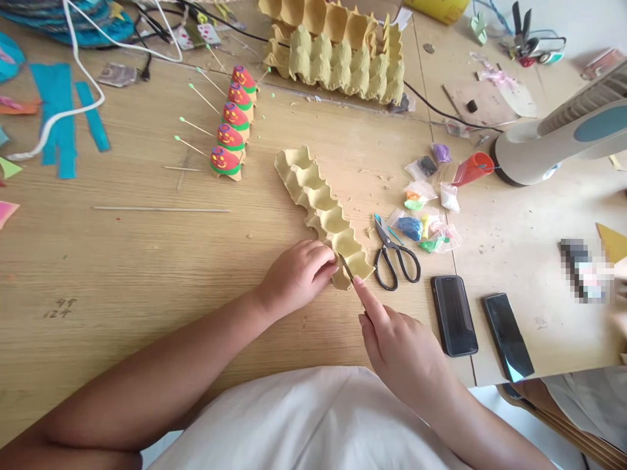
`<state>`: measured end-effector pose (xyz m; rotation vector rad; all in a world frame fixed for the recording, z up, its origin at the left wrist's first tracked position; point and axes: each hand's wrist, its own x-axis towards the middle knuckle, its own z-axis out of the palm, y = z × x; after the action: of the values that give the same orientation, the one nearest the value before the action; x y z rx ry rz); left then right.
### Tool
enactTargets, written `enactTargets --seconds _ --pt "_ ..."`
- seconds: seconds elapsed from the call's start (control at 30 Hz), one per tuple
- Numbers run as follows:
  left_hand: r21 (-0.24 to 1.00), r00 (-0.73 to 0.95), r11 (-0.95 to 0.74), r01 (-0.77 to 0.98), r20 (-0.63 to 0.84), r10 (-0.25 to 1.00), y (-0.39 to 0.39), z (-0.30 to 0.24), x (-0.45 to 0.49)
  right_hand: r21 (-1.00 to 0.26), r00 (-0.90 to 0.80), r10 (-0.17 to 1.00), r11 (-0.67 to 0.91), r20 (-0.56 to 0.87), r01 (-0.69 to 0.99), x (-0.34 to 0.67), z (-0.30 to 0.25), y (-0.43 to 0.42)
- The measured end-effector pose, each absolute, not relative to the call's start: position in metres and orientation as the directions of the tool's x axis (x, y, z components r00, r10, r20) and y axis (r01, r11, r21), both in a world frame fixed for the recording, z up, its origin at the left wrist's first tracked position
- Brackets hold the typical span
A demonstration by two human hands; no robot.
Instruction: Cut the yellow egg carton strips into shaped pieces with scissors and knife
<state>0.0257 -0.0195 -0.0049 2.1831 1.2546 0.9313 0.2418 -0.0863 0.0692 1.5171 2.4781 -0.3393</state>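
A yellow strip of egg-carton cups (321, 202) lies slanted on the wooden table (122, 261). My left hand (296, 274) presses on its near end with curled fingers. My right hand (392, 339) grips a thin blade-like tool (346, 267), its forefinger stretched along it, and the tip rests on the strip's nearest cup. Black-handled scissors (394, 251) lie just right of the strip, untouched.
Painted red carton cones with green-tipped sticks (232, 124) stand in a row at the back left. Larger egg cartons (337, 49) sit at the rear. Bags of coloured clay (424, 209), two phones (480, 320), a white fan base (553, 143) and cables lie around.
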Motion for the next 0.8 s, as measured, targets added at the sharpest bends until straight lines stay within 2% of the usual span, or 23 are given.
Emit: enactTargets --seconds 0.3,0.67,0.8 --pt "0.601 0.365 -0.473 0.644 0.302 0.881 -0.0195 -0.0028 0.0284 -0.099 -0.436 0.844 0.428 -0.312 0.899 0.2392 0.065 -0.0844" --pt "0.611 0.393 -0.492 0.62 0.301 0.869 -0.0161 -0.0042 0.0278 -0.026 -0.426 0.849 0.441 -0.314 0.897 0.2339 0.0646 -0.0799" --pt "0.607 0.393 -0.489 0.626 0.296 0.87 -0.0155 -0.0047 0.0282 -0.047 -0.433 0.844 0.442 -0.316 0.896 0.2361 0.0662 -0.0824"
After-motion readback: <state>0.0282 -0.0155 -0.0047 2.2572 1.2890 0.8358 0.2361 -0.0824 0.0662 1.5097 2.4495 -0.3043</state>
